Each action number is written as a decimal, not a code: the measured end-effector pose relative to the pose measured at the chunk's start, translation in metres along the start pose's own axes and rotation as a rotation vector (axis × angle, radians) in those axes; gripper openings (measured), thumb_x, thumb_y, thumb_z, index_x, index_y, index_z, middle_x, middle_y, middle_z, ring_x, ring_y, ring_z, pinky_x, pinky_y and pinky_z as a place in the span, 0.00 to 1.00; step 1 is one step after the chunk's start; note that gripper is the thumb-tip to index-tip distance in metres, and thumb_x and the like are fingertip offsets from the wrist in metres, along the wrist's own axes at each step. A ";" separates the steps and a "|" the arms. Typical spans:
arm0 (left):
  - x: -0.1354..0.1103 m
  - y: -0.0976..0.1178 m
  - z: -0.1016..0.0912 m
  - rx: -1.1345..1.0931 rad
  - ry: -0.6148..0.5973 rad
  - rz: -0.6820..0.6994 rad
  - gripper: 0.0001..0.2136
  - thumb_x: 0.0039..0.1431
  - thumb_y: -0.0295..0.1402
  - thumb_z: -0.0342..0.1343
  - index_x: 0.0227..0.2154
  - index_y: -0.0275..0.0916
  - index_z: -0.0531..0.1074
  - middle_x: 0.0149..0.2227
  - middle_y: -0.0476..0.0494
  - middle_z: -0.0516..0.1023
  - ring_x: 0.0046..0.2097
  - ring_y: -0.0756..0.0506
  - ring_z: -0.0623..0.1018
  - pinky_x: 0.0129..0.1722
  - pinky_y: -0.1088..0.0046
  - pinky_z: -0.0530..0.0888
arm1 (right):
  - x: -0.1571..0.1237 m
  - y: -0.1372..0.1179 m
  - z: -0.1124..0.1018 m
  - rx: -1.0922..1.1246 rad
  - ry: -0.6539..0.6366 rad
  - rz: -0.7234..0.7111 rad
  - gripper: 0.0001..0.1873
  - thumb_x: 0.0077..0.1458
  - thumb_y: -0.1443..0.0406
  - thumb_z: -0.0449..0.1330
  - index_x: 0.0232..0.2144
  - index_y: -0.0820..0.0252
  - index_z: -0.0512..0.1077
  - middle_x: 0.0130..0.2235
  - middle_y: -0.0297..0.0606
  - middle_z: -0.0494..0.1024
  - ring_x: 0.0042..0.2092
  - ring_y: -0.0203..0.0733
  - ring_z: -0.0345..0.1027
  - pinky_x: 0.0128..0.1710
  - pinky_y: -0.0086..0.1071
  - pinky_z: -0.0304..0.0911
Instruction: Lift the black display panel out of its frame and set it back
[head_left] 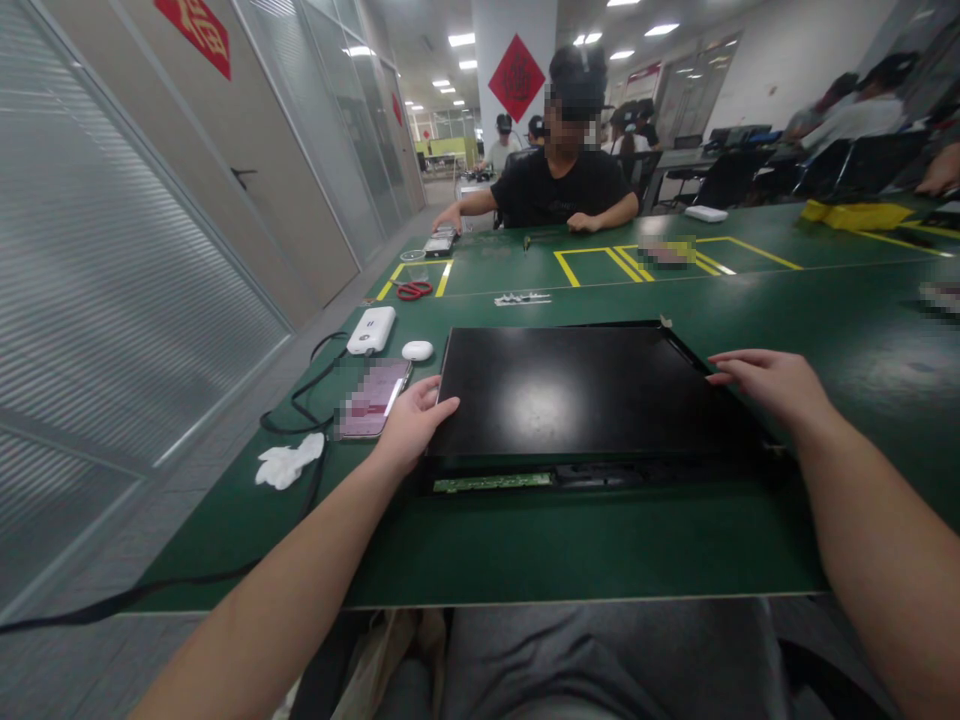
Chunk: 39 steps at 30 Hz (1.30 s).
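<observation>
A flat black screen panel (547, 390) lies on a black frame (660, 472), whose near strip carries a long green circuit board (491, 483). My left hand (409, 425) is closed on the panel's left edge, thumb on top and the other fingers at the side, partly hidden. On the opposite side, my right hand (776, 385) has its fingers stretched out, with the tips at the right edge of the panel and frame. I cannot tell whether those tips press on the panel or on the frame.
Left of the panel lie a phone (375, 398), a white earbud case (418, 350), a white power bank (371, 330), a black cable (292, 405) and crumpled tissue (289, 462). Red scissors (415, 290) lie farther back. A person (566, 185) sits across, one hand on a small device (440, 241).
</observation>
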<state>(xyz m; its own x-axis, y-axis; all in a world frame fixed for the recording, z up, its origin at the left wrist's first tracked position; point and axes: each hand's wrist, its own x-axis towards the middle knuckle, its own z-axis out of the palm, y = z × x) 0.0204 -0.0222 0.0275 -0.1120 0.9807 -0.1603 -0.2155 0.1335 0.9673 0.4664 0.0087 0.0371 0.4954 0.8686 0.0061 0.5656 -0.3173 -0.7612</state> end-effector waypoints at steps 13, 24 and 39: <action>-0.001 0.000 0.000 0.049 -0.034 0.005 0.23 0.46 0.24 0.68 0.46 0.35 0.70 0.37 0.40 0.85 0.42 0.39 0.84 0.43 0.65 0.80 | 0.006 0.005 -0.001 -0.153 0.022 -0.041 0.12 0.50 0.62 0.60 0.37 0.53 0.81 0.29 0.35 0.83 0.45 0.48 0.75 0.42 0.38 0.63; 0.000 -0.002 -0.001 0.082 -0.031 0.015 0.20 0.48 0.22 0.66 0.45 0.35 0.70 0.36 0.41 0.85 0.41 0.41 0.85 0.39 0.67 0.80 | 0.009 0.007 -0.001 -0.216 0.023 -0.062 0.12 0.51 0.62 0.60 0.36 0.52 0.82 0.30 0.35 0.83 0.44 0.47 0.74 0.39 0.36 0.62; 0.003 -0.003 -0.003 0.125 -0.032 0.004 0.19 0.50 0.23 0.64 0.45 0.35 0.69 0.36 0.42 0.85 0.40 0.42 0.84 0.40 0.68 0.80 | 0.006 0.004 0.000 -0.209 0.040 -0.051 0.15 0.48 0.62 0.59 0.36 0.54 0.82 0.30 0.36 0.83 0.44 0.48 0.74 0.41 0.37 0.63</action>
<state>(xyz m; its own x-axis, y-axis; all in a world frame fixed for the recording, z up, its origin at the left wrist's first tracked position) 0.0181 -0.0206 0.0233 -0.0817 0.9850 -0.1519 -0.0922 0.1443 0.9852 0.4717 0.0130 0.0341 0.4857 0.8713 0.0699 0.7131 -0.3487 -0.6081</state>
